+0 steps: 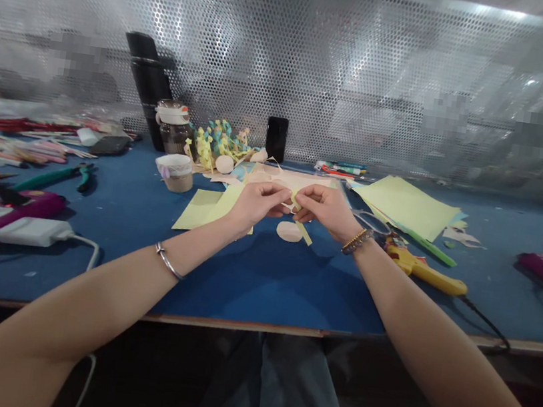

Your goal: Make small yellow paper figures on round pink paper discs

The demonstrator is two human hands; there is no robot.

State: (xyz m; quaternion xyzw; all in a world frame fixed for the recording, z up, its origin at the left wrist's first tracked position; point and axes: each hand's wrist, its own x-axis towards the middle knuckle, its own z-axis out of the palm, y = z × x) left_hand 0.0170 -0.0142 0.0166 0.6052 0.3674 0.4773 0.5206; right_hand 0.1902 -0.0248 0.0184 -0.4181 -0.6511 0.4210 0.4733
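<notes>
Over the middle of the blue table, my right hand (pixel 322 205) pinches a narrow yellow paper strip (pixel 304 233), whose free end hangs down to the right. My left hand (pixel 264 204) meets it from the other side, fingertips pressed together at the strip's upper part; the fingers partly hide what lies between them. Just below sits a pale round paper piece (pixel 290 232) on the table. Yellow paper sheets (pixel 197 210) lie beside and partly under my left wrist. Behind both hands are pale pink sheets (pixel 280 176).
A yellow glue gun (pixel 426 272) with a cord and a light green cutter (pixel 429 247) lie to the right, near stacked yellow paper (pixel 406 202). Leftward stand a paper cup (pixel 175 173), a jar (pixel 173 128) and small paper flowers (pixel 213 148). Pliers (pixel 53 176) and a purple power strip (pixel 12 214) lie farther left.
</notes>
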